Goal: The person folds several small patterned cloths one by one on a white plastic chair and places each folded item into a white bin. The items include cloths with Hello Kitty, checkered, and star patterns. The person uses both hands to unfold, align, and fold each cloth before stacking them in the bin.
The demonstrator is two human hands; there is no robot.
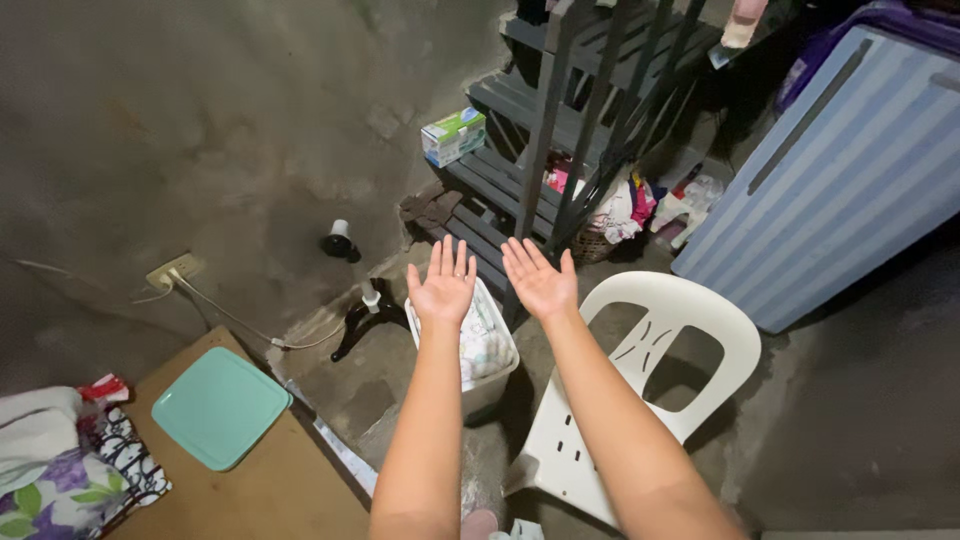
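- Head view: the left hand (pixel 443 283) and the right hand (pixel 539 280) are stretched out side by side at the middle of the frame, palms up, fingers spread, grasping nothing.
- Just under the left hand stands a white rectangular plastic bin (pixel 497 368) filled with pale bundled cloth; the forearm covers its left part.
- Below the right arm, lower centre-right, lies a white plastic chair (pixel 655 330) tipped on the concrete floor; the arm hides part of its seat.
- Upper centre, a small green-and-white cardboard box (pixel 453 136) sits on a slat of a dark grey slatted shelf rack (pixel 560 110); its print is too small to make out.
- Lower left, a mint-green square plastic lid (pixel 220 406) lies flat on a brown board (pixel 270 490), beside floral fabric (pixel 60 490) cut off by the frame edge.
- Upper right, a pale blue striped cabinet (pixel 840 170) runs out of the frame.
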